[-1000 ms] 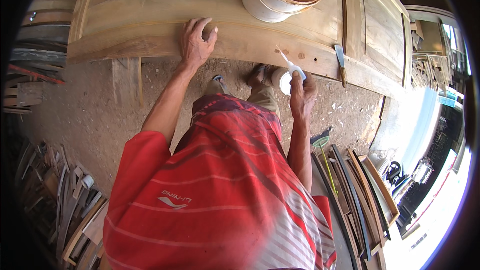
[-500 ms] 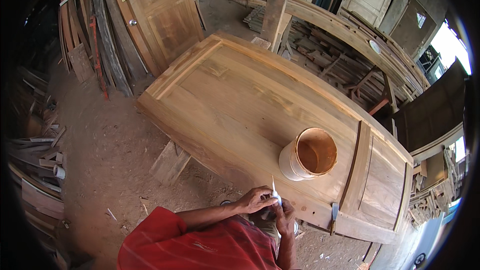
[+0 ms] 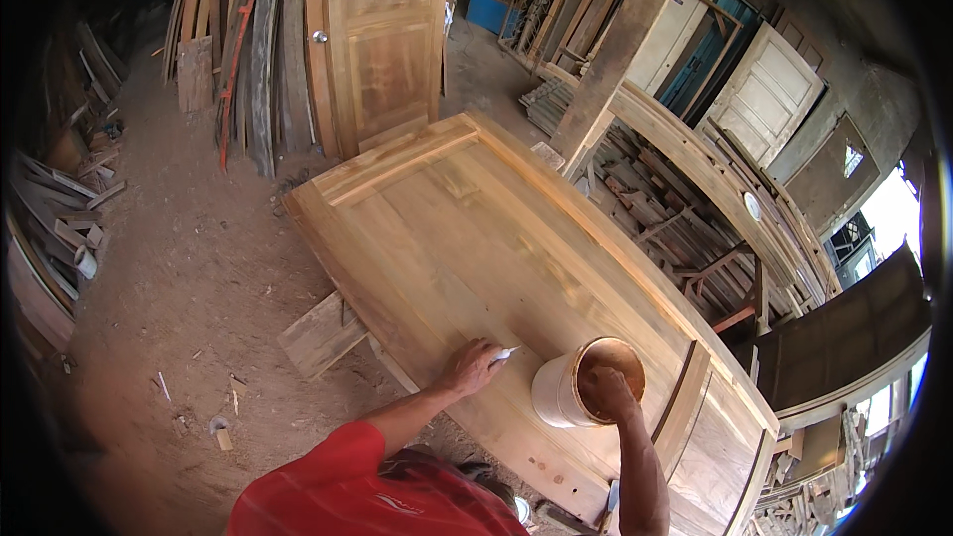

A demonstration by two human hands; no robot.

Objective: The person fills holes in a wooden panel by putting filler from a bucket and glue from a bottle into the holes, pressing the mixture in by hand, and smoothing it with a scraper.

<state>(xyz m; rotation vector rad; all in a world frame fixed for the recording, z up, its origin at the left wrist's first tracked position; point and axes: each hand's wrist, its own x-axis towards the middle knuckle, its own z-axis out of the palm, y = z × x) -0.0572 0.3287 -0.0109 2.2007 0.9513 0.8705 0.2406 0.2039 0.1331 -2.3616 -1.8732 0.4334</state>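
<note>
A wooden panelled door (image 3: 417, 238) lies flat in front of me. Closed around a small white tube with a pointed tip (image 3: 506, 352), my left hand (image 3: 473, 367) is over the door's near side. A whitish bucket (image 3: 556, 394), brown inside, stands on the door to the right of that hand. My right hand (image 3: 611, 392) reaches into the bucket's mouth; its fingers are too dim and hidden to make out. Beside my right forearm, near the door's front edge, lies a flat-bladed tool (image 3: 612, 498), partly covered by the arm.
A board end (image 3: 323, 335) sticks out under the door's left side. An upright door (image 3: 389, 40) and long planks (image 3: 288, 60) lean at the back. A wooden post (image 3: 625, 50) rises beyond the door, with stacked timber (image 3: 645, 179) behind it. Scraps lie on the dirt floor.
My hands have parted. The left has moved left over the door with the tube; the right has gone into the bucket. The view has shifted too.
</note>
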